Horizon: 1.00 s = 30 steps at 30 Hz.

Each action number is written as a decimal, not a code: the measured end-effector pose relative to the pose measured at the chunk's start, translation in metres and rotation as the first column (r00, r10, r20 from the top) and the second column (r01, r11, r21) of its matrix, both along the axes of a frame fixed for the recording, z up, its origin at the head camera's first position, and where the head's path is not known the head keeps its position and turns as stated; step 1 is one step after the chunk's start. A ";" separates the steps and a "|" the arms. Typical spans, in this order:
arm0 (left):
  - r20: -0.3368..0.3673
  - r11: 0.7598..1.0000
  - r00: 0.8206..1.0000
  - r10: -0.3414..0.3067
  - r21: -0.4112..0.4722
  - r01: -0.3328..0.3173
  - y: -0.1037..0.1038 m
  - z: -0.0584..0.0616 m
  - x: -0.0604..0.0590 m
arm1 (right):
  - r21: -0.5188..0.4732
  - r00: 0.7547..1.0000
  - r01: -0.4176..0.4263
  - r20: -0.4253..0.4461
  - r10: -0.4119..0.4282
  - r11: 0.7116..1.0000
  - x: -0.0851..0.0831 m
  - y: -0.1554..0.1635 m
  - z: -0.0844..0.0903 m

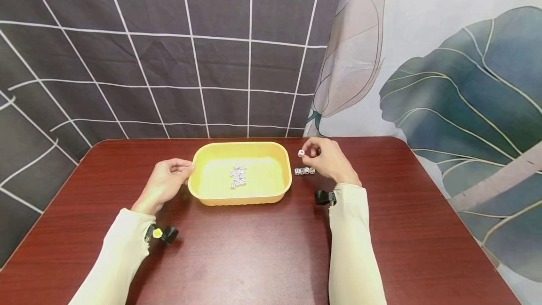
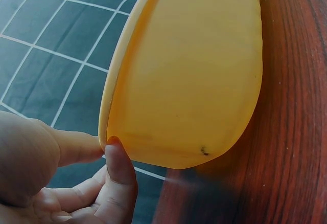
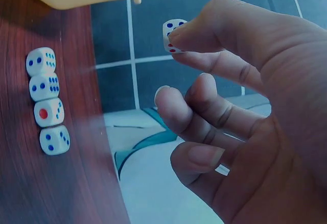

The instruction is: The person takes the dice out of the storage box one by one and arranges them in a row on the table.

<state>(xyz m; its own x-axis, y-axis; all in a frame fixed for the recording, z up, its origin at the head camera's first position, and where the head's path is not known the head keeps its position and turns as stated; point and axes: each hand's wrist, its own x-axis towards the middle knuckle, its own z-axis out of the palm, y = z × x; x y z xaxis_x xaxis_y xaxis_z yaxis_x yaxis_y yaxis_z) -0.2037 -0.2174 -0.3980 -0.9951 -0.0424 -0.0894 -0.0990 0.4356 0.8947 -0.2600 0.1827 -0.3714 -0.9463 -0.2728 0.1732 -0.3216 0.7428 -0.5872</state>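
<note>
Pinched between the thumb and forefinger of the right hand [image 1: 328,159] is a single white die [image 1: 301,153], which is held in the air just beyond the right end of the yellow tray [image 1: 283,173]. In the right wrist view the die [image 3: 173,34] is seen clamped at the fingertips, blue and red pips showing, while the other fingers [image 3: 204,106] are curled loosely beneath it and hold nothing. A short row of dice [image 1: 304,171] is laid out on the dark red table [image 1: 254,248] just beside the tray's right wall and close below the raised hand; four of them [image 3: 47,101] are counted from the wrist camera, touching side by side. A cluster of more dice [image 1: 238,176] is gathered in the middle of the tray's floor. The tray's left rim is touched by the left hand [image 1: 165,183], whose thumb [image 2: 118,175] and forefinger [image 2: 76,146] are pressed against the yellow edge [image 2: 110,106], the remaining fingers being lightly bent. Both forearms are covered by cream sleeves [image 1: 351,248].
</note>
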 end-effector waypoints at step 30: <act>0.009 1.000 1.000 0.008 -0.007 -0.008 0.002 0.003 0.002 | 0.045 0.976 0.146 0.157 -0.151 0.988 -0.001 0.038 -0.022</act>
